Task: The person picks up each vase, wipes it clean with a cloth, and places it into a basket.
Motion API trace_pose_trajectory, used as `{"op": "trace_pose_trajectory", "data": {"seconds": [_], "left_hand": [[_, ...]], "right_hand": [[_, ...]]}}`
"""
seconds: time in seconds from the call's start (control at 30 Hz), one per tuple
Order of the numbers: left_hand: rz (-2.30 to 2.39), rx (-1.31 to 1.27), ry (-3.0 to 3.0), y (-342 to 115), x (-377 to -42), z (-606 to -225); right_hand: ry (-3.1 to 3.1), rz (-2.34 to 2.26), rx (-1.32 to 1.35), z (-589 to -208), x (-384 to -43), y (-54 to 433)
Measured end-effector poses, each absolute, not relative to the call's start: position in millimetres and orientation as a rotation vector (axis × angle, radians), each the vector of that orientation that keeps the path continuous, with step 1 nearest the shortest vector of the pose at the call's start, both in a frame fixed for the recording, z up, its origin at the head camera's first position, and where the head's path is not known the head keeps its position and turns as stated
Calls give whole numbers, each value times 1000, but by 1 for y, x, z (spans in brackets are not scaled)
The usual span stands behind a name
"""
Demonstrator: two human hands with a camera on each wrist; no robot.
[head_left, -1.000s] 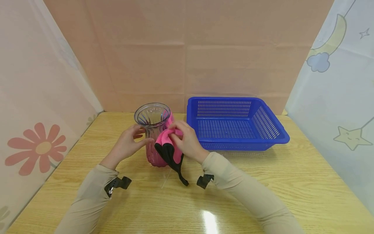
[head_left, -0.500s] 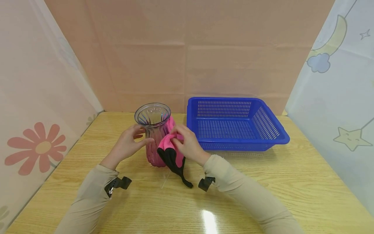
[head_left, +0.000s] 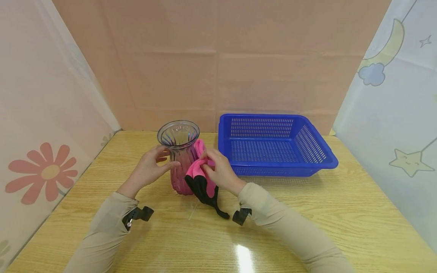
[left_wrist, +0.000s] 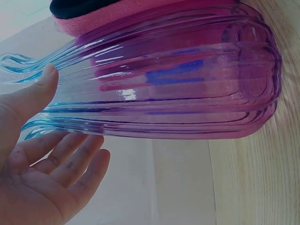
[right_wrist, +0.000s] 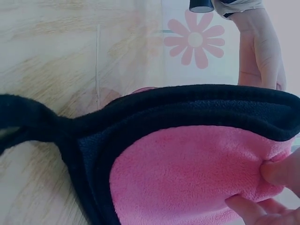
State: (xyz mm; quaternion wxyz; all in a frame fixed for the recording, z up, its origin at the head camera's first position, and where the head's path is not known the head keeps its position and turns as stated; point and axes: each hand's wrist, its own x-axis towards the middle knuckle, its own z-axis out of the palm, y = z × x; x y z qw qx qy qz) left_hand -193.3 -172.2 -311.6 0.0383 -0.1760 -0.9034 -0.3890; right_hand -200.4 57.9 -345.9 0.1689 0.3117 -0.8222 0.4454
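A ribbed glass vase [head_left: 181,167], bluish at the flared rim and pink toward the base, stands upright on the wooden table. My left hand [head_left: 148,168] holds it below the rim from the left, thumb in front and fingers behind; the left wrist view shows this thumb [left_wrist: 44,89] on the glass. With my right hand [head_left: 220,170] I pinch a folded pink cleaning cloth [right_wrist: 187,173] with black edging. The cloth lies along the vase's right side, and its black hanging loop [right_wrist: 28,117] trails down near the table. Part of the cloth is hidden by my right hand.
A blue plastic basket [head_left: 276,165] with slotted walls sits at the back, right of the vase. A thin clear strip [head_left: 193,210] lies on the table [head_left: 191,246] in front of the vase. Printed sheets [head_left: 44,94] wall in the sides and back.
My right hand and the cloth have slid slightly down and to the right along the vase, and the black loop has swung right. My left hand and the vase stay put.
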Motion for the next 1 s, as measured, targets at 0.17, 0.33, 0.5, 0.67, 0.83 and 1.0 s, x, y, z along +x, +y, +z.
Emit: {"op": "trace_pose_trajectory", "data": {"seconds": [0.17,0.33,0.5,0.67,0.83,1.0], "left_hand": [[-1197,-537,-2770,-173,-195,-314],[-1195,-532,-2774,-173,-195,-314],[-1191,-536,-2777,-173,-195,-313],[-1180,-535,-2779,-172,-194,-312],[-1165,-532,-2787,-172,-193,-312],[-1140,-553,-2770,-170,-191,-311]], "right_hand": [[-2346,1275,880,-345,-200,58],[-2337,1272,880,-343,-201,58],[-2320,1235,883,-338,-203,57],[-2291,1221,887,-330,-204,55],[-2264,1219,881,-324,-204,53],[-2221,1270,860,-319,-204,51]]}}
